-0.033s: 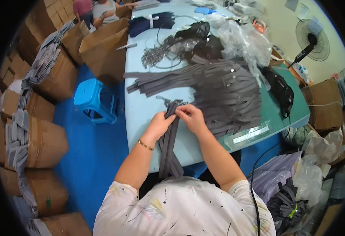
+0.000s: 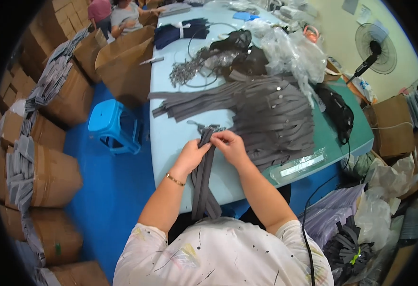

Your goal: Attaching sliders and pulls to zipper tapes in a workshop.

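Several dark grey zippers (image 2: 202, 186) hang between my two hands, their lower ends crossing and trailing over the table's near edge. My left hand (image 2: 191, 156), with a bracelet at the wrist, is closed around them near the top. Against the same upper ends my right hand (image 2: 230, 145) pinches with thumb and forefinger. Small metal parts (image 2: 210, 127) show just beyond my fingertips. To the right lies a broad pile of grey zippers (image 2: 273, 117), with a long bundle of grey zippers (image 2: 190, 100) stretching out to its left.
Farther back on the table (image 2: 163, 136) are a heap of small metal pieces (image 2: 185, 71), clear plastic bags (image 2: 290, 50) and a tied navy bundle (image 2: 180, 33). A blue stool (image 2: 113, 124) and filled cartons (image 2: 59, 174) stand left. A black cable (image 2: 305, 229) runs at my right.
The whole view has shifted slightly. My hands keep the same hold on the zippers, and the person at the far left has shifted a little.
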`<state>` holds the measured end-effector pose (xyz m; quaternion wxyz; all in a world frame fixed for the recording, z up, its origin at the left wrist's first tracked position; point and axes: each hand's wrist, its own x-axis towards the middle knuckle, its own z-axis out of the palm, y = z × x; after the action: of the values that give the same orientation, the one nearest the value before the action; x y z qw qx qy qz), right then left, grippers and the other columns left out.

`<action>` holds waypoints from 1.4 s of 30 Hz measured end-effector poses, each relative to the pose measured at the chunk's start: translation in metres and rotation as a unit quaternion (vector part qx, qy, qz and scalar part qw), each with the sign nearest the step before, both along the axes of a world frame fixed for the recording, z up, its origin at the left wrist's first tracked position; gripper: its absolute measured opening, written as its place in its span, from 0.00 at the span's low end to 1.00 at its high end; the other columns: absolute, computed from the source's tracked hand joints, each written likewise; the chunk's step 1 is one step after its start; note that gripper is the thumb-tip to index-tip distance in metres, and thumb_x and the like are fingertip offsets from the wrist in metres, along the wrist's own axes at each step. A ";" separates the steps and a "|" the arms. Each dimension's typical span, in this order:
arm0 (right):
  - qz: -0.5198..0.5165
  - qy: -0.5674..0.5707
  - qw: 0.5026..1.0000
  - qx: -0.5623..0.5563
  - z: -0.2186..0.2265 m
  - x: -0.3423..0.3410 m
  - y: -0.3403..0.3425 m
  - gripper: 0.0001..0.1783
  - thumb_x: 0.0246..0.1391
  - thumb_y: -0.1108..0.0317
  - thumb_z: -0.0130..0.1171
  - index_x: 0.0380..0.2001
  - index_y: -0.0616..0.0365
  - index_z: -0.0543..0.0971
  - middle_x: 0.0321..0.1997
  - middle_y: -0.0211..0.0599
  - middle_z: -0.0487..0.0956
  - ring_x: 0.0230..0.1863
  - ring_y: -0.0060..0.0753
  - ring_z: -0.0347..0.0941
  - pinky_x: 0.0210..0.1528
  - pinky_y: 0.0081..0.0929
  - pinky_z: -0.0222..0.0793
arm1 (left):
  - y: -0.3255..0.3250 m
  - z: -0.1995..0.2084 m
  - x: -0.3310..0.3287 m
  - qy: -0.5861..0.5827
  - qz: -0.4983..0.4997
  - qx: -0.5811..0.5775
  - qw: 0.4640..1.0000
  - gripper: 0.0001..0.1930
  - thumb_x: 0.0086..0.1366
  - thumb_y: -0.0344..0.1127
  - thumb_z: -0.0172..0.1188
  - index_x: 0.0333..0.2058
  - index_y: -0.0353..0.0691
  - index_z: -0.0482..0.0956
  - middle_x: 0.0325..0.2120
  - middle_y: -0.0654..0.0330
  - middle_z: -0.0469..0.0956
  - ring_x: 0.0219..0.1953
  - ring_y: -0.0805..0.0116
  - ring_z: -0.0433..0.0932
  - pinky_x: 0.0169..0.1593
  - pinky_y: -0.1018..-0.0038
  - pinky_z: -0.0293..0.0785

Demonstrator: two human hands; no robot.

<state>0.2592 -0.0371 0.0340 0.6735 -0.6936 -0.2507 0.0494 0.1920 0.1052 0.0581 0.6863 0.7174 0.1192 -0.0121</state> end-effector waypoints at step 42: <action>-0.020 -0.098 0.994 -0.051 0.015 -0.005 -0.003 0.08 0.45 0.72 0.62 0.32 0.60 0.80 0.29 0.34 0.78 0.30 0.24 0.74 0.33 0.20 0.68 | -0.003 -0.002 -0.004 -0.059 0.049 0.081 0.994 0.10 0.61 0.34 0.54 0.33 0.33 0.77 0.22 0.63 0.77 0.23 0.79 0.70 0.26 0.80 0.65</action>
<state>0.2544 -0.0398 0.0487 0.6103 -0.7336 -0.2984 -0.0197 0.1884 0.1023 0.0566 0.6315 0.7634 0.1139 0.0736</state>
